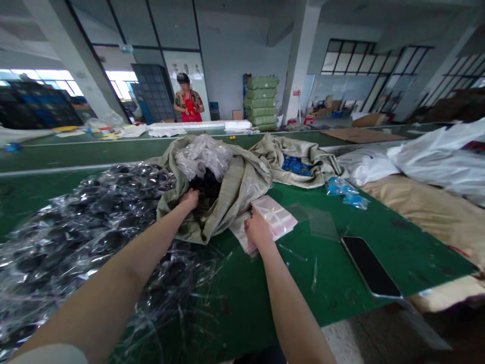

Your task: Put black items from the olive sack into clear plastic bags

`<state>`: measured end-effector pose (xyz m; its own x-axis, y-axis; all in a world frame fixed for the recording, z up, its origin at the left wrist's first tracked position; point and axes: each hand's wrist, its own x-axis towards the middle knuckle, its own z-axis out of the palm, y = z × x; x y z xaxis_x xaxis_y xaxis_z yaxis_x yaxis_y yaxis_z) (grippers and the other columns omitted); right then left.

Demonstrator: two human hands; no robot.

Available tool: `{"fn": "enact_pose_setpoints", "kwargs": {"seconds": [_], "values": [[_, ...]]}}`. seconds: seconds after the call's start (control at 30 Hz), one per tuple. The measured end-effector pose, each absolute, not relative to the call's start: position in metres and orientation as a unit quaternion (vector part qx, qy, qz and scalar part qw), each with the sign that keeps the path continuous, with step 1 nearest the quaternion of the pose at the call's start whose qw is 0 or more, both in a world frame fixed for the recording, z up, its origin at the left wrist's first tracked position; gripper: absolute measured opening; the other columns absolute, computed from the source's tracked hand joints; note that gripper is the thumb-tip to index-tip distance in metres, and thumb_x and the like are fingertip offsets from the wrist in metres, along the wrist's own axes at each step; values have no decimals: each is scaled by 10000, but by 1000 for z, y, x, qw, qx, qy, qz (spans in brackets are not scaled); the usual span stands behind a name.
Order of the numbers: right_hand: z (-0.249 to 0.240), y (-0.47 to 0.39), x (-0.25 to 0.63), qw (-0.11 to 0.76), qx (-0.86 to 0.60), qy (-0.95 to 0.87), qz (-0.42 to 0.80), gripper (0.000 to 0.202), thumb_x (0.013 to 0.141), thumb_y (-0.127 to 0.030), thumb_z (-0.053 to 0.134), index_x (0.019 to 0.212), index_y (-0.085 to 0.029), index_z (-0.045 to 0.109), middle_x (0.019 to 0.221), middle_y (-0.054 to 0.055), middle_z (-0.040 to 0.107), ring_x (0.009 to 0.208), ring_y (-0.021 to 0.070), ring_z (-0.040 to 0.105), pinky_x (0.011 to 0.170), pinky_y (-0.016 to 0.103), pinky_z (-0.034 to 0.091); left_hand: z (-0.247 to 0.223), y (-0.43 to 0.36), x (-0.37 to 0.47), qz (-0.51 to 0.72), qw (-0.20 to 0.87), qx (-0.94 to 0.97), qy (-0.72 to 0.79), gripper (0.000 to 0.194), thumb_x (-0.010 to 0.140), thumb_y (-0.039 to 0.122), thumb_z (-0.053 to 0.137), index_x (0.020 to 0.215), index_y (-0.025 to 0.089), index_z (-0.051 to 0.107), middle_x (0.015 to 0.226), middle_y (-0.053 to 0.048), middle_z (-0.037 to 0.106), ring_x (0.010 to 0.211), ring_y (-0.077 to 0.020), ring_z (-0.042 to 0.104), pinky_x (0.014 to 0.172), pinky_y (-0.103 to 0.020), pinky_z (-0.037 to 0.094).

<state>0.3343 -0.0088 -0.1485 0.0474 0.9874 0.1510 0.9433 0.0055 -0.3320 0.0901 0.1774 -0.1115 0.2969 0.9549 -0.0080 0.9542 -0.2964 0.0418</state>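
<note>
My left hand (190, 198) reaches into the mouth of an open woven sack (242, 177); its fingertips are hidden among the black items (206, 184) inside. Crumpled clear plastic (204, 155) lies over the top of these items. On a stack of clear plastic bags with pale pink edges (275, 215) rests my right hand (257, 227), its fingers curled at the stack's left side; whether they grip a bag is too small to tell. Left of the sack spreads a large heap of black items in clear wrappers (102, 212).
A phone (369, 265) lies near the table's right edge. Behind the stack sits a second sack (265, 146) with blue items (297, 165), beside wrapped blue pieces (344, 192). White bags (443, 151) are at the right. A person in a red apron (189, 106) stands beyond the table.
</note>
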Motion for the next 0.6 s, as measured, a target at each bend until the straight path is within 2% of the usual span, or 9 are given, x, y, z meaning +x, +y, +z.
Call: {"fn": "enact_pose_setpoints", "kwargs": {"seconds": [0.13, 0.27, 0.37, 0.5, 0.6], "values": [[-150, -7, 336, 172, -703, -686, 73, 254, 843, -140, 516, 826, -178, 767, 1161, 158, 660, 1058, 262, 604, 864, 335, 467, -115, 169, 87, 38, 32, 826, 561, 404, 818, 217, 645, 1214, 141, 625, 1254, -138, 634, 1151, -257, 602, 990, -296, 459], [-148, -7, 337, 171, -697, -692, 75, 258, 817, -123, 532, 827, -200, 779, 1132, 134, 679, 1007, 252, 627, 841, 319, 472, -107, 143, 76, 92, 48, 841, 531, 481, 793, 230, 653, 1262, 129, 608, 1259, -132, 651, 1163, -271, 603, 1029, -324, 441], [-141, -7, 339, 176, -684, -705, 66, 251, 827, -130, 541, 858, -195, 782, 1159, 132, 673, 1024, 243, 626, 867, 308, 464, -95, 114, 68, 150, 55, 845, 510, 408, 865, 287, 571, 1230, 116, 630, 1252, -128, 657, 1164, -252, 605, 1054, -329, 422], [-124, -10, 345, 177, -659, -729, 50, 212, 846, -149, 575, 875, -179, 783, 997, 129, 714, 925, 224, 653, 847, 295, 465, -85, 69, 61, 210, 79, 853, 471, 331, 898, 343, 518, 1110, 165, 701, 1152, -70, 712, 1062, -201, 651, 995, -285, 462], [-107, -19, 350, 179, -651, -737, 34, 182, 841, -156, 602, 866, -175, 781, 922, 122, 720, 873, 224, 660, 825, 305, 470, -83, 40, 58, 253, 143, 859, 422, 288, 887, 363, 526, 967, 193, 745, 1027, -55, 746, 918, -194, 681, 873, -275, 501]]}}
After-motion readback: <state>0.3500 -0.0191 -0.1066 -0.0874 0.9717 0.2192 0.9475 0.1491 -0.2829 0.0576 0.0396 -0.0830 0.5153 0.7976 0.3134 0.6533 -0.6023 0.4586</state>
